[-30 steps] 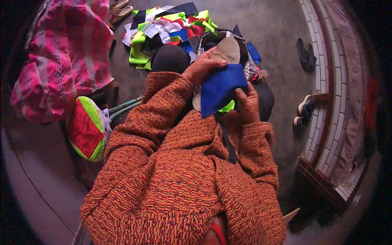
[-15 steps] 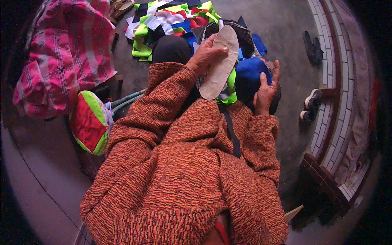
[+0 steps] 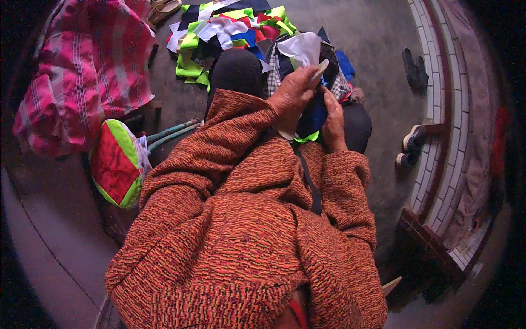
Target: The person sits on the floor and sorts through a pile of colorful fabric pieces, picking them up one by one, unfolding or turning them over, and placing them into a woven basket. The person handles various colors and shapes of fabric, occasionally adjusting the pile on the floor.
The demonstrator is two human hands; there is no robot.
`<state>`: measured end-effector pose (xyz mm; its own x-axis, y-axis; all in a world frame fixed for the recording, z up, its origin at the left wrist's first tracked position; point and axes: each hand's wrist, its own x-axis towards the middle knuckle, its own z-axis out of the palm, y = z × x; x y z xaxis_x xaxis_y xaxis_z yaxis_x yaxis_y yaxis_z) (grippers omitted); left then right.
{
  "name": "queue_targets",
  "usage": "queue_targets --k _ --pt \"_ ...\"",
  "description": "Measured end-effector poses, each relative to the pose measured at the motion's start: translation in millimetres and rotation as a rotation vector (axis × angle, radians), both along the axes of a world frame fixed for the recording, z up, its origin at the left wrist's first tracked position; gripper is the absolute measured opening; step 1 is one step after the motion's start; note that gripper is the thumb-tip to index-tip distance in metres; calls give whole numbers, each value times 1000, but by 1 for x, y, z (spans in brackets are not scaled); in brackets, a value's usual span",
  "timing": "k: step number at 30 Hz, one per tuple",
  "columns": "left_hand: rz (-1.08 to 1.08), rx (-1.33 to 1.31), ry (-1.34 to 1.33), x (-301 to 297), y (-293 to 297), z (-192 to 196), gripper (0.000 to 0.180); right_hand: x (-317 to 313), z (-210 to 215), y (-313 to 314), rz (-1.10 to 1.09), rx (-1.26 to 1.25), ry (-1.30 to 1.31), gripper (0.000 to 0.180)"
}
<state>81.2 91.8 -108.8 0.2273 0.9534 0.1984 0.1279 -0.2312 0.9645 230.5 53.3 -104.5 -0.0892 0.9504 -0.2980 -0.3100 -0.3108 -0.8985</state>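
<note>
Left hand (image 3: 296, 96) wraps the sole (image 3: 321, 69), tilted edge-on between the knees (image 3: 236, 70), right hand (image 3: 333, 122) half-curled just beside, hold unclear; best grip mid-length, firm but unbending, face clear.

The seated person's left hand (image 3: 296, 93) grips a pale sole-shaped piece (image 3: 322, 67), turned nearly edge-on to me. The right hand (image 3: 333, 120) is just beside it, fingers raised near dark blue cloth (image 3: 313, 118); I can't tell whether it grips anything. A white cloth (image 3: 303, 48) shows just beyond the left hand. Farther off, bright fabric scraps (image 3: 224, 33) lie heaped on the floor (image 3: 378, 33). Pink plaid cloth (image 3: 93, 77) hangs at far left, and dark shoes (image 3: 415, 138) sit at right.
</note>
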Motion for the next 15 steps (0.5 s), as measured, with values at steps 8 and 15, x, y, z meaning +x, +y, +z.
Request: queue_targets --k 8,15 --pt "-213 205 118 -2 -5 9 42 1 -3 2 -43 -143 122 51" --pt "77 -201 -127 -11 8 7 18 10 -13 1 -102 -105 105 34"
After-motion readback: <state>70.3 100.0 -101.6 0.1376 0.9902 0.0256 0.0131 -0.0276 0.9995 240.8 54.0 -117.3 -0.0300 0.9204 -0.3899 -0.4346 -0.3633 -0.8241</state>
